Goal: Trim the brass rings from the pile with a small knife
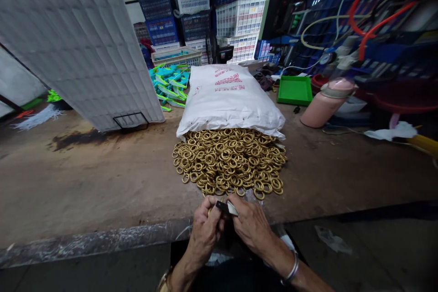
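Hands: left hand (pixel 204 228) and right hand (pixel 251 223) meet at the near edge of the table (pixel 102 187), their fingertips pinched on one small piece.
Small piece: black at one end, pale at the other (pixel 223 206), held between the hands, just this side of the rings; its exact kind is unclear.
Rings: a loose brassy heap (pixel 227 159) at the mouth of a white sack (pixel 226 96) lying on the table.
Risk: a loosened pinch could drop the piece off the edge; a bump to the sack or heap could scatter rings.
Count: two hands, one small piece, one sack, one green tray (pixel 294 91), one pink bottle (pixel 321 107); overlapping rings, too many to count.
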Demonstrator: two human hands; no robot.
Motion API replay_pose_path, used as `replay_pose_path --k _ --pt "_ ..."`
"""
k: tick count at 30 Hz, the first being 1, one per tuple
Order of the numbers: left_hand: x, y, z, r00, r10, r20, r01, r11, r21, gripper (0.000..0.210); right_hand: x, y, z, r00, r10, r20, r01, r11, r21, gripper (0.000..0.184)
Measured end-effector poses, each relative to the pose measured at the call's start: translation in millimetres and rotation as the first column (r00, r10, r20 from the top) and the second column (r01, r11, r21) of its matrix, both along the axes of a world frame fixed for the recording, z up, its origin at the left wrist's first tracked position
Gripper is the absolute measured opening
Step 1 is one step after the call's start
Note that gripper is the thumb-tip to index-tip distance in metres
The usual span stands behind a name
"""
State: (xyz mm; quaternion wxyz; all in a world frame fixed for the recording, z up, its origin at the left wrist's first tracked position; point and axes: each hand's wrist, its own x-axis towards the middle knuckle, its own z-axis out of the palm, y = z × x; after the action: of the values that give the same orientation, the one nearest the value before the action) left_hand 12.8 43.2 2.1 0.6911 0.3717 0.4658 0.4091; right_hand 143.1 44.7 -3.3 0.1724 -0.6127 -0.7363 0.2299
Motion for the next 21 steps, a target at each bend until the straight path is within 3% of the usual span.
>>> replay_pose_path --k 6,11,16,21 --pt "-2.6 -0.5 -6.0 0.999 -0.010 -0.037 0.014 0.996 0.083 0.035 0.3 -0.2 1.4 1.000 0.026 0.001 -0.026 0.999 -0.041 0.025" --pt "-8.3 -10.9 -0.9 0.997 -0.061 -0.044 0.061 0.998 0.008 0.036 1.7 -3.5 -4.7 0.997 0.024 0.073 -0.021 0.999 -0.049 0.030" --pt "-9.8 -25.6 13.8 0.989 -0.090 0.117 0.097 0.994 -0.056 0.037 3.1 1.9 -12.1 0.996 -0.022 0.092 0.018 0.999 0.042 0.025" --pt "-13.9 -19.8 11.5 0.972 -0.047 0.232 0.077 0.990 -0.120 0.035 -1.6 15.8 -16.8 0.995 -0.080 0.064 0.068 0.984 0.165 0.032"
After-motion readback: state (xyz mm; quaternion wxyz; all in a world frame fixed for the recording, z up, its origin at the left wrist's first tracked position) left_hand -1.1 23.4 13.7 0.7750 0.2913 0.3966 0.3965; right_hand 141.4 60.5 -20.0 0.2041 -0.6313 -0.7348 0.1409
